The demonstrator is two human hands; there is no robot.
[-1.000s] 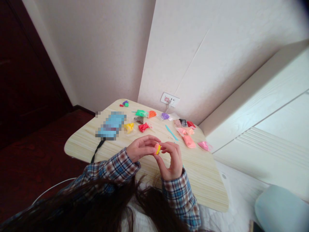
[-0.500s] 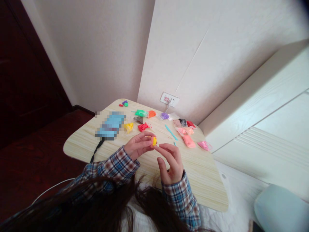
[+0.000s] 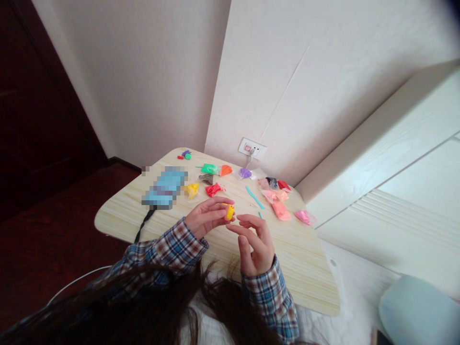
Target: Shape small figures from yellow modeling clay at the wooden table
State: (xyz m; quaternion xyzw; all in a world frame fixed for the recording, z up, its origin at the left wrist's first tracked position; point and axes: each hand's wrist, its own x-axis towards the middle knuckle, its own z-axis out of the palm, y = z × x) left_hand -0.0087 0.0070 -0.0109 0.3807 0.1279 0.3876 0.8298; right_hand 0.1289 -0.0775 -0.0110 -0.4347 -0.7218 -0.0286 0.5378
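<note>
The left hand (image 3: 205,218) is pinching a small yellow-and-pink piece (image 3: 230,212) between thumb and fingers, holding it up over the worktop (image 3: 294,268), and the main danger is probably lying in that pinch. The piece is looking like soft modelling clay, so if the fingertips are pressing too hard, its sides could be flattening or the yellow could be smearing into the pink. If they are pressing too lightly, a nudge from the other side could be rolling it out and down. Tiny reddish specks (image 3: 232,207) are showing on the yellow part, too small to make out; a careless fingertip could be squashing or dislodging them. Long dark hair (image 3: 233,311) is hanging on the near side, and a loose strand could be sticking to the clay if the head is leaning further in.

The right hand (image 3: 257,247) is holding nothing that shows: its thumb is standing apart from the fingers, its index finger is pointing towards the left hand, and the rest are curving loosely near the piece, seemingly without touching it. Both wrists are turning inward, so the hands are facing each other
</note>
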